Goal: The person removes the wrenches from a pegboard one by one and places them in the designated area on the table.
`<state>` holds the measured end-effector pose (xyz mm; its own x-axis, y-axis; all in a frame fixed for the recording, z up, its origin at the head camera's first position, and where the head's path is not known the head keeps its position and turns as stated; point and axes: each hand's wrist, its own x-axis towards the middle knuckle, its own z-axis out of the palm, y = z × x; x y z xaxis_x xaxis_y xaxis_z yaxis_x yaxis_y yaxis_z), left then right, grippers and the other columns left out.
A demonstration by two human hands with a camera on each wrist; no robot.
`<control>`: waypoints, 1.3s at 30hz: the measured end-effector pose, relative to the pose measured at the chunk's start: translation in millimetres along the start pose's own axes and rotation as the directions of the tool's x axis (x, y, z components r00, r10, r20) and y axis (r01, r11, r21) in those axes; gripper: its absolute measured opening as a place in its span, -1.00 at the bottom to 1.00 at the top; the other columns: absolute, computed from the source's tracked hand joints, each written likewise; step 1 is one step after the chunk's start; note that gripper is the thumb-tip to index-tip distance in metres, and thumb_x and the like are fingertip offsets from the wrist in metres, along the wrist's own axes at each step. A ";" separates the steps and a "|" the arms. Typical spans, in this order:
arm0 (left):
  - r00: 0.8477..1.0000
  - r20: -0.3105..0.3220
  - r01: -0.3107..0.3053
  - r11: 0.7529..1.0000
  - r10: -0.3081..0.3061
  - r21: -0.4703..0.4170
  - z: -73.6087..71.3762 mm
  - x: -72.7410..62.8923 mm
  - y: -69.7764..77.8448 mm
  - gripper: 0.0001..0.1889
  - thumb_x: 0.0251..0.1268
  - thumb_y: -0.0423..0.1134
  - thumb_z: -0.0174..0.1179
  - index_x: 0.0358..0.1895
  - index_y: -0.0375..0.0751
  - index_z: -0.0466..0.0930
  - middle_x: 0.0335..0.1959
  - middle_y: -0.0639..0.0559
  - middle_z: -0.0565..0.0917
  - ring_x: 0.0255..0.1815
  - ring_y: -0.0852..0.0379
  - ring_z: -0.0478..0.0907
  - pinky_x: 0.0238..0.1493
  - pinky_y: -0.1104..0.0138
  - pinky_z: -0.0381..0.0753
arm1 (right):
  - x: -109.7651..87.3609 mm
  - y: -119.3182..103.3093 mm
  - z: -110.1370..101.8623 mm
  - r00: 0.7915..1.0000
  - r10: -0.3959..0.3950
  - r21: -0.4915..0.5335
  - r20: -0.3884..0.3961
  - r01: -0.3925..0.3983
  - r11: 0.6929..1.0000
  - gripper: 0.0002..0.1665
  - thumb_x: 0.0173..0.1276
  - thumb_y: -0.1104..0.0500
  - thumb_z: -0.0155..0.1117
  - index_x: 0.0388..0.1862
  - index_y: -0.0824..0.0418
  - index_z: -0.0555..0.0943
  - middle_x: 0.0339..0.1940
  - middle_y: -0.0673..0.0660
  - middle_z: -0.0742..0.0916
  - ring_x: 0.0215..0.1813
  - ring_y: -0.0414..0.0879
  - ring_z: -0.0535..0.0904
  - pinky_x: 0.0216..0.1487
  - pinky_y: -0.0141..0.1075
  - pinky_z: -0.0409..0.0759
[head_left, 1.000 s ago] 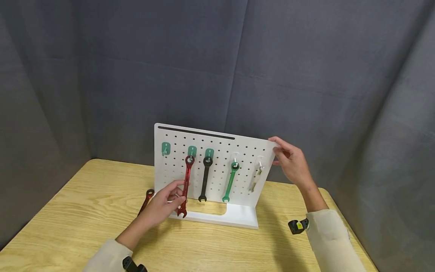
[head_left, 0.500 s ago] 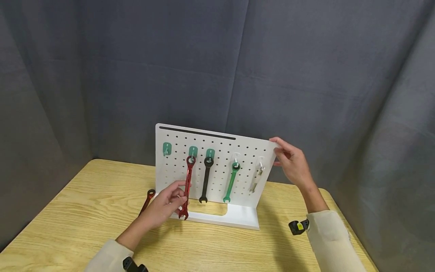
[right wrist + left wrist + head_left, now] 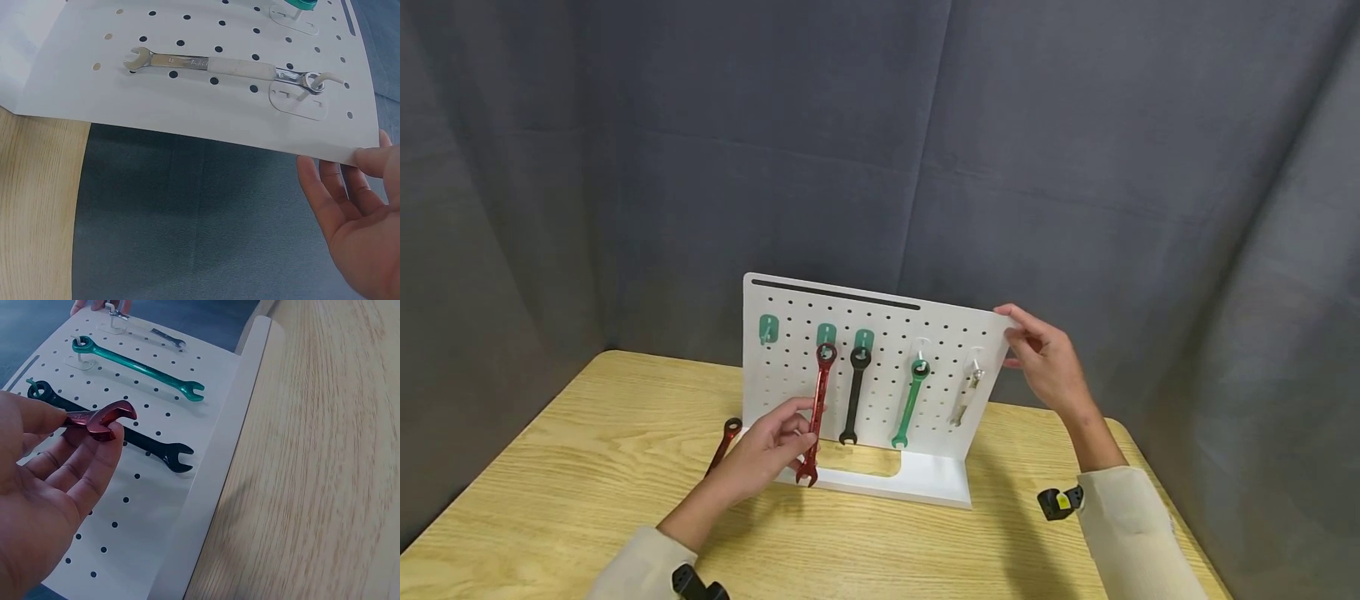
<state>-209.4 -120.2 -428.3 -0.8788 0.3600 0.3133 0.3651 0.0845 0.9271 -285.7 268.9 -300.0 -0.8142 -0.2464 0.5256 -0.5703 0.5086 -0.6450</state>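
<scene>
The ring end of the red wrench point(image 3: 817, 412) is shifted slightly to the right on the pegboard point(image 3: 880, 333), from just below the second green hook point(image 3: 826, 333) to a spot nearer the black wrench point(image 3: 853, 395). The shaft is now tilted more, with its open jaw end lower left. The left hand point(image 3: 763, 454) is shifted marginally along with it.

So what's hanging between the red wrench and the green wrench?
One black wrench hangs on the pegboard between the red wrench and the green wrench. The head view shows it best.
</scene>
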 end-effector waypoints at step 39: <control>0.996 -0.039 0.080 0.995 -0.082 -0.053 -39.0 -49.4 4.1 -0.49 0.53 -0.38 0.17 0.42 -0.50 0.29 -0.17 -0.20 0.60 -0.22 0.12 0.64 -0.26 0.20 0.73 | 1.1 0.5 -0.5 1.000 0.012 -0.023 0.009 -0.012 1.000 -0.57 0.60 0.38 0.11 0.36 0.15 0.57 0.07 0.29 0.68 0.04 0.18 0.67 -0.11 -0.15 0.73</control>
<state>-176.5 -173.8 -432.0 -0.9171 0.3151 0.2443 0.2773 0.0639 0.9586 -286.8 269.4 -299.4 -0.8219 -0.2479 0.5128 -0.5581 0.5303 -0.6382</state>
